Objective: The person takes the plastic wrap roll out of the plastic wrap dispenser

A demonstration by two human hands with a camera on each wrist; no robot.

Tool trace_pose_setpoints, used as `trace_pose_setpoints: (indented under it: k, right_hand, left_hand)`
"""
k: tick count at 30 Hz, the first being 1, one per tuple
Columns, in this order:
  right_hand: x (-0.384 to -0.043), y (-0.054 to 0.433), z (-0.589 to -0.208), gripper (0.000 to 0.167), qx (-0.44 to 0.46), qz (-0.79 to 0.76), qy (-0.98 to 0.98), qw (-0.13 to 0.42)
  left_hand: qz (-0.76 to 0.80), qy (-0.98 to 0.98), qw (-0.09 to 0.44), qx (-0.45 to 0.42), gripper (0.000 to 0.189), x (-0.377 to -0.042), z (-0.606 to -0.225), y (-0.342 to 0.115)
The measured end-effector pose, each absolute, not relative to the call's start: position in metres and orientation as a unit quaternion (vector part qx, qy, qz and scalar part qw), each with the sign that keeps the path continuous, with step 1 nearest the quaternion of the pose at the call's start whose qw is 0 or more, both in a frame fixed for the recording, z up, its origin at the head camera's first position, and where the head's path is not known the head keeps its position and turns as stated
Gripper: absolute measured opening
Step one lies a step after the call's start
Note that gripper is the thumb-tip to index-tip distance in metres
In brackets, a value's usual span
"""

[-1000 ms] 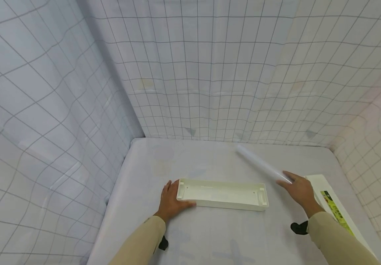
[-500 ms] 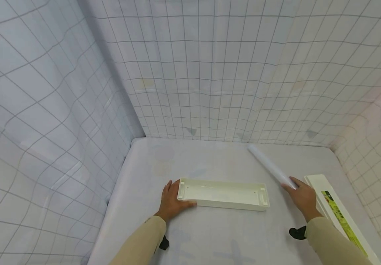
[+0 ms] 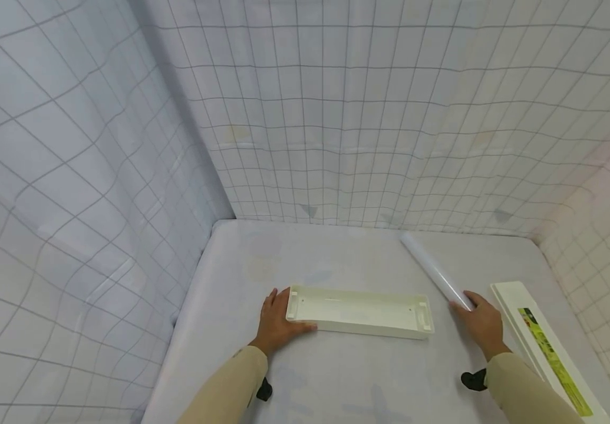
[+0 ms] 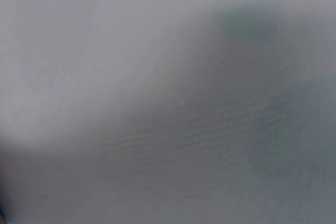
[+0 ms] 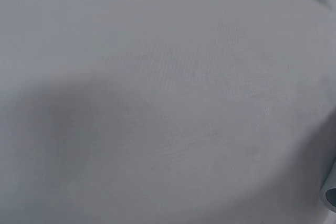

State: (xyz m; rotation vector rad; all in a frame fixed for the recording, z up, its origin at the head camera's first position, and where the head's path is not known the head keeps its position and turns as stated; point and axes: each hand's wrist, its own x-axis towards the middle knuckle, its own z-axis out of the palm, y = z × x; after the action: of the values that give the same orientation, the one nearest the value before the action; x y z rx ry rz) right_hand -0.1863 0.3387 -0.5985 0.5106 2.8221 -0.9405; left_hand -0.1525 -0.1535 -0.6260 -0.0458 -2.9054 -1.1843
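Observation:
A long, open cream-white plastic tray point(image 3: 358, 326) lies lengthwise near the middle of the table. My left hand point(image 3: 277, 325) holds its left end, the thumb along the near wall and the fingers at the end. To the right, my right hand point(image 3: 481, 325) grips the near end of a shiny white roll of cling film point(image 3: 433, 270), which slants away toward the back of the table. In the right wrist view the hollow end of the cling film roll point(image 5: 326, 189) peeks in at the lower right. The left wrist view is a blur of cloth and shadow.
A long white cover point(image 3: 511, 292) with a yellow-green label point(image 3: 553, 359) lies slanted at the table's right side. Grid-patterned curtains point(image 3: 326, 135) close off the back and both sides of the white-covered table point(image 3: 305, 247).
The cling film roll has swung right and come nearer with my right hand, most of it in the first half second. My left hand and the tray stay practically in place.

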Motion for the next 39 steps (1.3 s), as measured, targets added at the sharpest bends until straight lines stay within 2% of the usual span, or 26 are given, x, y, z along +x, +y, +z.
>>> trace_pose_setpoints:
  k: [6,14,22,27,34,39]
  right_hand:
    - [-0.186,0.337,-0.602,0.069,0.16,-0.298,0.94,0.048]
    - [-0.189,0.338,-0.595,0.08,0.144,-0.295,0.941,0.085]
    - [-0.196,0.34,-0.591,0.093,0.096,-0.266,0.956,0.078]
    - [-0.2,0.338,-0.585,0.091,0.083,-0.254,0.961,0.074]
    - [-0.208,0.334,-0.569,0.086,0.079,-0.24,0.965,0.074]
    - [-0.216,0.331,-0.549,0.079,0.046,-0.214,0.973,0.07]
  left_hand:
    - [-0.374,-0.927,-0.009,-0.012,0.113,-0.152,-0.624,-0.154]
    - [-0.365,-0.931,-0.022,-0.027,0.118,-0.153,-0.621,-0.155]
    - [-0.356,-0.932,-0.046,-0.051,0.129,-0.152,-0.623,-0.163]
    - [-0.333,-0.936,-0.047,-0.1,0.129,-0.151,-0.618,-0.172]
    - [-0.193,-0.966,-0.089,-0.15,0.137,-0.152,-0.611,-0.202]
    - [-0.143,-0.97,-0.08,-0.178,0.134,-0.16,-0.602,-0.229]
